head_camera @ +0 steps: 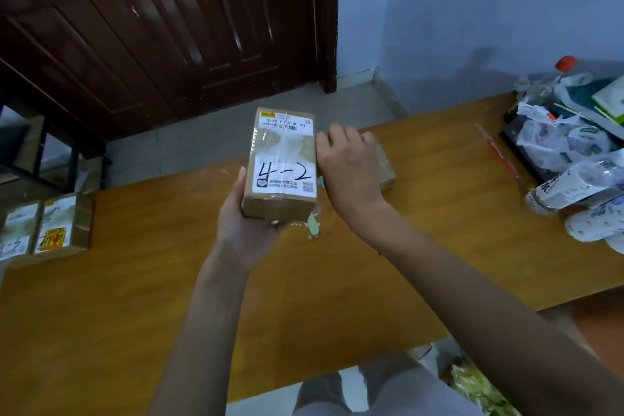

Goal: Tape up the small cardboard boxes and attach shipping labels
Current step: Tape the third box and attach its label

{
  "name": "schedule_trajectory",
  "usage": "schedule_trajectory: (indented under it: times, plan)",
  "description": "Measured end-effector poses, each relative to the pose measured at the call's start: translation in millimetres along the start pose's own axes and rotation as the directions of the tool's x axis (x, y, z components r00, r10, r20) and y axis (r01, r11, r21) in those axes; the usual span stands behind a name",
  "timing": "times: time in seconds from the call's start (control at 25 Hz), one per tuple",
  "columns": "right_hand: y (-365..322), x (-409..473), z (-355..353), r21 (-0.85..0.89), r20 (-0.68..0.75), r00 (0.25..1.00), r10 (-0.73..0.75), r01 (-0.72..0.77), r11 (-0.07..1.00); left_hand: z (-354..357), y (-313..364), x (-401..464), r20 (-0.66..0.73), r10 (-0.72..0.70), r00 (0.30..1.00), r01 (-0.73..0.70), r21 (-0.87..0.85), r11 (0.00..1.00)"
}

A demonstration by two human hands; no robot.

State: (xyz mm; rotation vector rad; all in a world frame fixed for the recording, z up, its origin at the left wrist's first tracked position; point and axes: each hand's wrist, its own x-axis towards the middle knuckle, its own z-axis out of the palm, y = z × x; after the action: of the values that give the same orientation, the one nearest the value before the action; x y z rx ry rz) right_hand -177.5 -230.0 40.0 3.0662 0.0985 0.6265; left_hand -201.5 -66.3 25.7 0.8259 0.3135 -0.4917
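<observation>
My left hand holds a small taped cardboard box from below, lifted above the wooden table. A white shipping label with "4-2" handwritten on it covers the box's top. My right hand is beside the box's right edge, fingers curled over a second brown box lying on the table behind it; whether it grips that box is unclear. A small pale green scrap lies on the table under the held box.
Two labelled boxes sit at the table's left edge. A pile of plastic bottles and bags crowds the right end, with a red pen near it. A dark wooden door stands behind the table.
</observation>
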Motion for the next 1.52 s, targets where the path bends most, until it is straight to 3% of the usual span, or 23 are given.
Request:
schedule_trajectory:
  times: [0.08,0.16,0.24,0.36,0.4,0.48,0.52,0.56,0.64,0.76,0.88,0.96,1.04,1.16,1.28,1.52]
  plan:
    - [1,-3,0,-0.020,0.019,1.000,-0.007,0.007,1.000,-7,6,-1,-0.096,0.131,0.987,-0.104,0.251,0.962]
    - [0,-5,2,-0.024,0.065,0.997,-0.033,0.035,0.999,-11,12,-6,-0.145,0.358,0.922,-0.185,0.646,0.741]
    - [-2,-7,2,-0.027,0.086,0.995,-0.055,0.058,0.998,-11,19,-10,-0.128,0.489,0.863,-0.150,0.860,0.488]
    - [-5,-5,-2,-0.058,0.049,0.995,-0.092,0.095,0.994,3,25,-7,-0.216,0.284,0.934,0.058,0.877,0.477]
    - [-7,-5,-4,-0.072,0.031,0.994,-0.103,0.105,0.992,10,20,-6,-0.233,0.229,0.945,0.123,0.902,0.414]
    - [-13,-4,-10,-0.068,0.035,0.992,-0.124,0.127,0.990,19,0,-3,-0.241,0.290,0.926,0.183,0.960,0.213]
    - [-15,-2,-13,-0.063,0.052,0.988,-0.148,0.152,0.986,20,-12,0,-0.240,0.356,0.903,0.194,0.968,0.159]
    - [-15,0,-16,-0.049,0.079,0.981,-0.176,0.181,0.982,20,-22,2,-0.255,0.395,0.882,0.197,0.963,0.182]
    - [-3,6,-16,0.078,0.154,0.956,-0.251,0.242,0.967,10,-30,8,-0.308,0.400,0.863,0.144,0.910,0.389]
    - [38,15,-15,0.484,0.177,0.977,-0.119,0.019,0.875,-9,-27,10,-0.343,0.345,0.874,0.063,0.783,0.619]
    - [48,4,-6,0.735,0.245,0.969,-0.010,-0.179,0.654,-11,-29,9,-0.318,0.346,0.882,-0.004,0.731,0.682]
    - [40,-1,-5,0.785,0.216,0.976,0.020,-0.186,0.591,-8,-28,8,-0.326,0.363,0.873,-0.027,0.711,0.703]
    - [41,1,-9,0.719,0.103,0.994,0.033,-0.097,0.688,-11,-17,8,-0.344,0.392,0.853,-0.058,0.684,0.727]
    - [59,7,-15,0.303,-0.030,1.000,0.010,0.000,0.953,-20,9,4,-0.330,0.449,0.831,-0.129,0.670,0.731]
    - [60,6,-13,0.214,0.136,0.990,0.029,-0.058,0.975,-18,18,1,-0.256,0.365,0.895,-0.155,0.589,0.793]
    - [52,6,-5,0.264,0.135,0.991,-0.015,-0.021,0.964,-10,15,-8,-0.043,0.260,0.965,-0.231,0.337,0.913]
